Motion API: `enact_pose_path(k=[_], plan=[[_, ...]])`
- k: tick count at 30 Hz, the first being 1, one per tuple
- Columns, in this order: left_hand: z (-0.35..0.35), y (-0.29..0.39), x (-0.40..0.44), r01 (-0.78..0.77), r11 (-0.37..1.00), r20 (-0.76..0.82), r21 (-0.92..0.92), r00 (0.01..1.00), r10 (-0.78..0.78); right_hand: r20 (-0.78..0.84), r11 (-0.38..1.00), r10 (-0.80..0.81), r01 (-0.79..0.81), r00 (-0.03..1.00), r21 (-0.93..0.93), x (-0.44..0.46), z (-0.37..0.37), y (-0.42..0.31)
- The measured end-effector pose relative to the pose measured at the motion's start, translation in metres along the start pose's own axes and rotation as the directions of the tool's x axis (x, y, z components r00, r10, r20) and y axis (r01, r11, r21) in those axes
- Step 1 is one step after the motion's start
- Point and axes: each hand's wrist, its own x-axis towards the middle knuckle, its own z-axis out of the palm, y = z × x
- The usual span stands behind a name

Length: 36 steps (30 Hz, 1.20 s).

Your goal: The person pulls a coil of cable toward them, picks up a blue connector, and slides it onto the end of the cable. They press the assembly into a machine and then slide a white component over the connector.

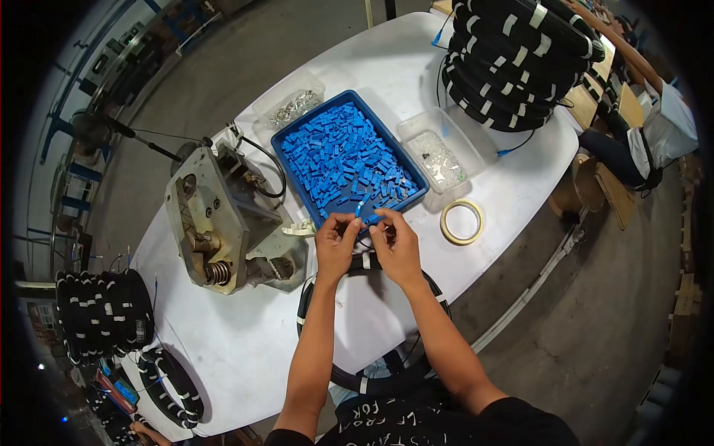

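Note:
My left hand [336, 244] pinches a small blue connector [360, 209] with a white part showing, held upright at the near edge of a blue tray [301, 195]. Close beside it, my right hand [395, 247] has thumb and fingers closed around a small blue connector housing [374, 219], mostly covered by the fingertips. The tray holds a heap of similar blue housings [338, 152]. Under my hands and forearms lies a coil of black cable [364, 262] bound with white tape. Whether its end runs into my fingers is hard to make out.
A metal hand press [216, 215] stands to the left. Clear plastic boxes of small metal parts [294, 108] and white parts [439, 160] flank the tray. A tape roll [462, 222] lies right. Cable coils are stacked at back right [513, 67] and left [104, 312]. Another person [662, 126] is at right.

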Motion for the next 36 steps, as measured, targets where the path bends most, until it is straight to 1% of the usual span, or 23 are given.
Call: enact_pose_path(k=[2,4,6,8,10,11,12,15,17,18,19,20,21,22,24,28,30,31,33,34,36], plan=[[0.0,0.001,-0.002,-0.008,1.0,0.014,0.004,1.0,0.008,0.015,1.0,0.001,-0.001,1.0,-0.026,-0.002,-0.002,0.002],[0.001,0.001,-0.002,-0.012,0.999,0.008,-0.031,1.0,0.012,0.027,0.999,-0.001,0.002,1.0,-0.051,-0.001,-0.002,0.002],[0.004,0.002,-0.006,-0.015,0.999,0.021,-0.03,1.0,0.016,0.088,0.989,-0.049,0.06,0.995,-0.133,-0.003,-0.005,0.002],[0.009,0.003,-0.007,-0.021,0.999,0.041,-0.034,0.999,0.023,0.069,0.988,-0.059,0.068,0.996,-0.141,-0.002,-0.006,0.001],[0.015,0.002,-0.006,-0.102,0.981,0.128,0.165,0.988,0.081,0.08,0.977,-0.033,0.049,0.996,-0.209,-0.002,-0.008,0.003],[0.018,-0.001,-0.005,-0.107,0.981,0.137,0.164,0.987,0.085,0.064,0.968,-0.066,0.08,0.996,-0.239,-0.003,-0.01,0.005],[0.023,-0.002,-0.003,-0.104,0.982,0.151,0.159,0.985,0.08,0.05,0.967,-0.061,0.072,0.997,-0.246,-0.003,-0.012,0.005],[0.042,-0.002,-0.001,-0.057,0.992,0.151,0.117,0.988,0.038,-0.065,0.98,-0.04,0.027,0.997,-0.195,-0.004,-0.021,0.002],[0.06,-0.002,0.004,-0.143,0.984,0.188,0.103,0.975,0.122,-0.099,0.977,-0.032,0.011,0.995,-0.212,0.001,-0.028,0.001],[0.067,0.001,0.006,-0.14,0.985,0.196,0.098,0.973,0.118,-0.121,0.975,-0.026,-0.002,0.992,-0.224,0.003,-0.031,0.001],[0.074,0.004,0.007,-0.078,0.996,0.177,0.054,0.982,0.067,-0.129,0.974,-0.022,-0.008,0.991,-0.229,0.006,-0.035,0.002],[0.079,0.004,0.01,-0.017,1.0,0.16,0.008,0.987,0.015,-0.147,0.971,-0.07,0.034,0.987,-0.236,0.009,-0.038,0.004],[0.085,0.001,0.014,-0.063,0.998,0.163,-0.006,0.985,0.063,-0.164,0.967,-0.119,0.076,0.979,-0.244,0.013,-0.041,0.005],[0.09,-0.001,0.019,-0.059,0.998,0.171,-0.01,0.983,0.059,-0.171,0.966,-0.116,0.071,0.978,-0.248,0.017,-0.045,0.006],[0.097,-0.004,0.026,-0.152,0.987,0.196,0.058,0.971,0.138,-0.193,0.968,-0.14,0.093,0.971,-0.232,0.024,-0.052,0.008],[0.105,-0.004,0.035,-0.114,0.991,0.223,0.074,0.97,0.095,-0.213,0.966,-0.108,0.053,0.971,-0.252,0.033,-0.061,0.007],[0.103,-0.004,0.036,-0.017,0.998,0.241,0.062,0.971,0.002,-0.216,0.976,-0.071,0.023,0.974,-0.215,0.033,-0.062,0.008],[0.103,-0.003,0.036,-0.011,0.998,0.243,0.068,0.97,-0.005,-0.219,0.977,-0.063,0.016,0.974,-0.211,0.033,-0.061,0.008],[0.104,0.0,0.036,0.091,0.995,0.14,-0.032,0.986,-0.085,-0.183,0.984,-0.011,-0.022,0.983,-0.177,0.033,-0.06,0.009],[0.103,-0.001,0.036,0.098,0.995,0.143,-0.027,0.985,-0.093,-0.186,0.984,-0.003,-0.03,0.983,-0.174,0.034,-0.061,0.008],[0.101,-0.001,0.035,0.162,0.986,0.153,-0.038,0.976,-0.154,-0.169,0.987,0.025,-0.051,0.985,-0.152,0.035,-0.061,0.008]])
